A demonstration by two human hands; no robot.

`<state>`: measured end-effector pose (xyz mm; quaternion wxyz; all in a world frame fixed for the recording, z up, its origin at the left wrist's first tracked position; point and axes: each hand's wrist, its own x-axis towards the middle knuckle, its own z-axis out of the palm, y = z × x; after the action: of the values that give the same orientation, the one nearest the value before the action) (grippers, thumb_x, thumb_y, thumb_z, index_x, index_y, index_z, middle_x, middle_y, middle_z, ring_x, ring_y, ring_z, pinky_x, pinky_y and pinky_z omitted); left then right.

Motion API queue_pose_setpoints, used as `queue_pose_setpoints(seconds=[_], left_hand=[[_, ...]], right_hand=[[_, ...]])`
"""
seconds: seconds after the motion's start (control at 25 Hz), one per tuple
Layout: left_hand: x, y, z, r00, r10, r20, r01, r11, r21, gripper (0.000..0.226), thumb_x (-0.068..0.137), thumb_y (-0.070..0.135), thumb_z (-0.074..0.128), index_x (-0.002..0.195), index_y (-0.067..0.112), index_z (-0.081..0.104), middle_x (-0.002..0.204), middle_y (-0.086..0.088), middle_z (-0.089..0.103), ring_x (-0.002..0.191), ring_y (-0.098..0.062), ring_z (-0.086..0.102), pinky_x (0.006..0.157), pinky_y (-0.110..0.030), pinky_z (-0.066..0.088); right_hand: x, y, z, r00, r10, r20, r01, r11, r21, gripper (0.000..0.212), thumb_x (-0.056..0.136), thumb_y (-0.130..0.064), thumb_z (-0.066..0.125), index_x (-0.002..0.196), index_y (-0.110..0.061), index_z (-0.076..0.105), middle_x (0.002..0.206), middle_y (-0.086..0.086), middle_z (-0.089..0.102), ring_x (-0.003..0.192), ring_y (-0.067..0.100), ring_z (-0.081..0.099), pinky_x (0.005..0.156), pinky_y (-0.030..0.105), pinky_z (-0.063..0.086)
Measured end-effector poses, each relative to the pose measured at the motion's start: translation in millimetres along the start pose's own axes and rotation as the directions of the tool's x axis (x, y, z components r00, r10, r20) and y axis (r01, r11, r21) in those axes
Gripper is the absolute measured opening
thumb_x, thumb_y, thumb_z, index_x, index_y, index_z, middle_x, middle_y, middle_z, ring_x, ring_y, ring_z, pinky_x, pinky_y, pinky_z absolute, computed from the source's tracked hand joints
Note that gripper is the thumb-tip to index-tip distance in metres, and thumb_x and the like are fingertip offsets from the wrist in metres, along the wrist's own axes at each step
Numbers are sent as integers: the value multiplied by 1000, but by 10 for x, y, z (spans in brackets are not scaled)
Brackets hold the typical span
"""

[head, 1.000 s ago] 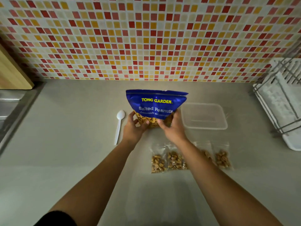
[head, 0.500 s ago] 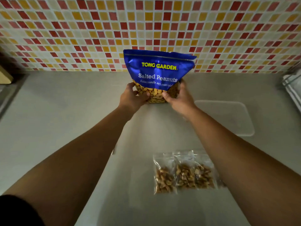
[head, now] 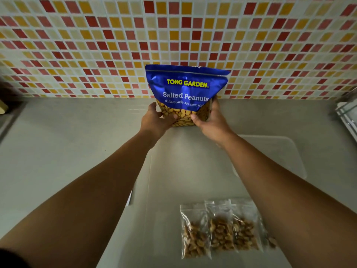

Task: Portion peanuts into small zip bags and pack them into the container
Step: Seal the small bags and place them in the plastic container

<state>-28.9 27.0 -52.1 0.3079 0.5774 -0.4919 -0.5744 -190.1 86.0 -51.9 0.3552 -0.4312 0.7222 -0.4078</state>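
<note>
A blue Salted Peanuts bag (head: 186, 88) stands upright on the grey counter, close to the tiled wall. My left hand (head: 154, 120) grips its lower left side and my right hand (head: 209, 119) grips its lower right side, thumbs on the clear window. Several small zip bags filled with peanuts (head: 222, 232) lie side by side near the front, between my forearms; the rightmost is partly hidden by my right arm. A clear plastic container (head: 278, 151) sits to the right, partly behind my right forearm.
A white spoon's handle end (head: 129, 198) peeks out beside my left forearm. A dish rack edge (head: 347, 117) shows at the far right. A sink edge (head: 7, 120) lies at the far left. The mosaic tile wall (head: 96, 45) rises behind the counter.
Both hands have carried the peanut bag away from me toward the wall, where it now stands on the counter. My view has leaned forward, so the zip bags appear lower.
</note>
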Motion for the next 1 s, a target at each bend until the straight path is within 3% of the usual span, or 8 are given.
queue_pose_setpoints(seconds=[0.16,0.28,0.36,0.44,0.56,0.76,0.92,1.0], left_hand=[[-283,18,-21,997,-46,-56,44,998,-46,86,78,17,74,145,15,19,136,-16,45,87,-22,64,93,-43,53],[-626,-67,-129,998,-54,-28,56,997,58,66,78,20,74,135,11,41,126,-13,55,88,-24,67,93,-42,52],[-954,-122,-203,998,10,66,-27,961,275,39,79,22,72,116,14,61,111,-9,66,86,-20,67,92,-38,53],[-1321,-222,-230,976,32,217,-136,865,484,22,81,21,70,103,17,69,101,-4,69,81,-13,62,85,-26,51],[-1702,-442,-189,924,51,379,-307,689,656,28,83,27,68,109,16,69,101,-2,65,88,-13,59,75,-13,37],[-1872,-793,-73,886,153,437,-452,489,746,38,80,22,68,116,10,62,111,-16,54,100,-30,56,88,-28,42],[-1953,-850,-34,892,268,364,-452,527,720,17,79,10,65,94,3,66,100,-18,58,88,-34,57,76,-30,45],[-1975,-824,-64,920,241,309,-391,628,673,8,80,9,65,85,4,65,93,-15,64,84,-30,59,72,-26,42]], right_hand=[[-335,-22,-45,999,33,-32,-35,997,-66,84,83,-28,67,147,-20,12,144,13,37,125,26,47,100,31,38],[-734,4,-119,999,-31,44,41,965,-258,58,86,-20,63,138,-14,38,136,15,46,98,22,60,89,26,43],[-1039,11,-187,985,-89,151,138,926,-352,40,86,-13,60,125,-10,54,125,14,56,99,23,62,89,25,45],[-1350,51,-260,945,-113,307,252,851,-462,31,86,-9,58,117,-7,62,118,12,62,104,23,61,91,23,43],[-1681,216,-318,895,-94,437,373,696,-614,33,87,-18,60,119,-9,62,119,11,57,109,25,56,94,24,38],[-1913,413,-246,893,-121,433,395,671,-627,39,84,-30,66,119,-13,62,128,8,47,122,23,42,104,30,34],[-2010,442,-180,898,-205,390,426,629,-650,23,85,-19,64,107,-12,66,134,7,43,128,23,37,102,33,39],[-2047,415,-161,890,-277,362,451,643,-619,14,86,-13,61,98,-10,66,128,8,49,121,24,44,96,33,42]])
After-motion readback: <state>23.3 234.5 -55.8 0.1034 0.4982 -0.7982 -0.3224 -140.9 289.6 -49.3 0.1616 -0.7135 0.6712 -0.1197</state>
